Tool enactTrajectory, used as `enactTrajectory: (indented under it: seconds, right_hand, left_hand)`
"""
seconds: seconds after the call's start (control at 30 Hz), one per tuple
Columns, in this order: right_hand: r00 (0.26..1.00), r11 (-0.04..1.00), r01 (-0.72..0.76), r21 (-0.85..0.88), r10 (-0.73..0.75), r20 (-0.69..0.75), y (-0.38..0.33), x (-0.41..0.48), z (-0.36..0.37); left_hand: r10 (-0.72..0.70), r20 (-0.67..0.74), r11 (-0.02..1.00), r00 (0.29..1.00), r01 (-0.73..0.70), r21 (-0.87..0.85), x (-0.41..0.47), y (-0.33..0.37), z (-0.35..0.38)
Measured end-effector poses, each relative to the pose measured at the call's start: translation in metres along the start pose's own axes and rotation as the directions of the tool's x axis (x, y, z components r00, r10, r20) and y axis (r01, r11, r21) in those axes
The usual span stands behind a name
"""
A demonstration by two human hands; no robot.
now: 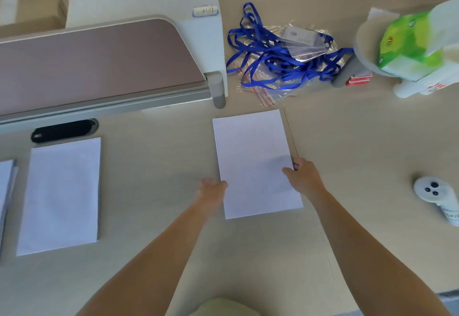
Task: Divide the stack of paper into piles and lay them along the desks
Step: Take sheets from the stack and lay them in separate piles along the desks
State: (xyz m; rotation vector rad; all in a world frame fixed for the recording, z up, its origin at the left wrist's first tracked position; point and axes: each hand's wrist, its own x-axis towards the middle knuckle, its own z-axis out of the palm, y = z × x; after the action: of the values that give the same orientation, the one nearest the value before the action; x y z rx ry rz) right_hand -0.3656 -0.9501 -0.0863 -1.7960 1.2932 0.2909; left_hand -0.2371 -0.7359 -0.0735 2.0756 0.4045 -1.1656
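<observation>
A white paper pile (250, 157) lies on the beige desk (154, 157) in the middle of the view. My left hand (211, 191) grips its lower left edge with the thumb on top. My right hand (301, 175) holds its right edge, thumb resting on the sheet. A thicker paper pile (62, 196) lies flat to the left. The edge of a third pile (5, 186) shows at the far left border.
A brown desk divider (99, 62) with a grey foot stands behind. Blue lanyards (270, 57) with plastic bags lie beyond the paper. A green and white pack (412, 45), a small red box (359, 80) and a white controller (437, 196) sit to the right. A black cable port (64, 130) is at left.
</observation>
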Motion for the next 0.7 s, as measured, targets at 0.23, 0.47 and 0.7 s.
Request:
enactTrajectory:
  seconds: [0.23,0.47,0.7]
  right_hand:
    - [0.999,0.997,0.013,0.073,-0.016,0.037,-0.006,-0.001,-0.004]
    - [1.000,1.000,-0.024,0.015,0.024,0.013,-0.018,-0.001,-0.004]
    - [0.996,0.995,0.079,-0.063,-0.081,-0.025,-0.067,-0.049,0.014]
  left_hand:
    - [0.054,0.125,0.998,0.991,-0.050,-0.032,0.005,-0.022,0.001]
    - [0.117,0.165,0.991,0.979,-0.104,-0.086,-0.017,-0.016,-0.011]
    - [0.236,0.111,0.947,0.965,-0.203,-0.250,-0.031,-0.021,-0.081]
